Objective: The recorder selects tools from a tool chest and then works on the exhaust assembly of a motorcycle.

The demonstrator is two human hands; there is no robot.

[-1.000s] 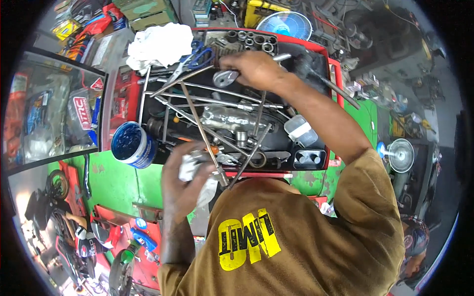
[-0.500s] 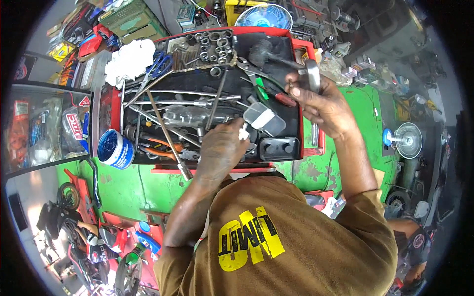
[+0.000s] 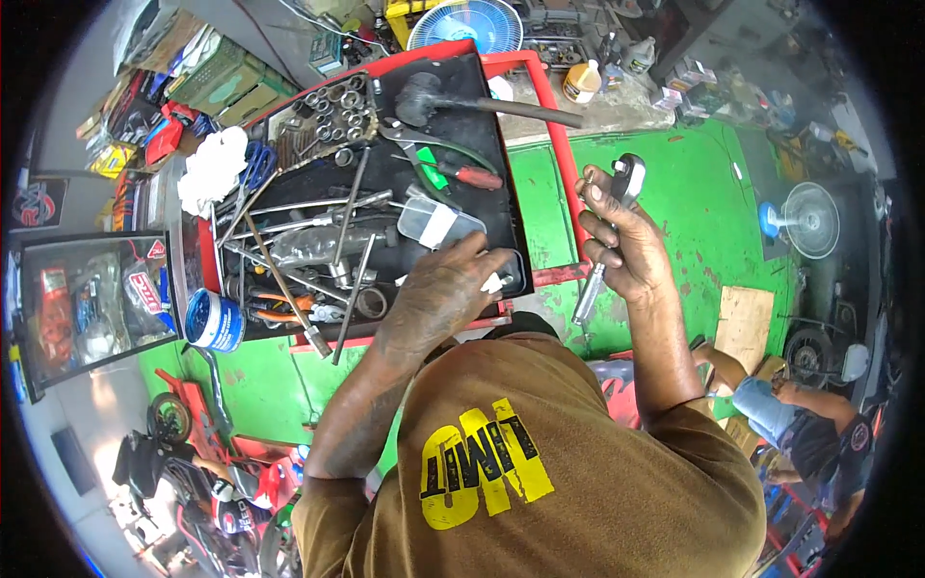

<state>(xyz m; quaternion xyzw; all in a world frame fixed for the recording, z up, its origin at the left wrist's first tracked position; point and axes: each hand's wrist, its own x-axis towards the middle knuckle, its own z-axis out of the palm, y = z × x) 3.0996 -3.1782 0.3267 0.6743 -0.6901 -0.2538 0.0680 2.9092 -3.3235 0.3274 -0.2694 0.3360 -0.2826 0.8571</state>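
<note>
Right hand (image 3: 624,241) raised over green floor, fingers wrapped around ratchet wrench (image 3: 609,236); chrome head up by fingertips, handle hanging below palm. Left hand (image 3: 438,294) down at near right corner of red tool tray (image 3: 525,72), fingers curled; small white piece (image 3: 492,284) pinched at fingertips. Clear plastic box (image 3: 436,223) just beyond. Long wrenches, sockets (image 3: 332,101), black mallet (image 3: 424,96), white rag (image 3: 212,171) spread across tray. Blue tin (image 3: 214,321) at tray's left edge.

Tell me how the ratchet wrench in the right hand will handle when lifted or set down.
The ratchet wrench looks like solid polished metal, so probably stiff and heavy for its size. Its smooth handle may slip in the right hand. The round head could make it rock or roll slightly.
</note>
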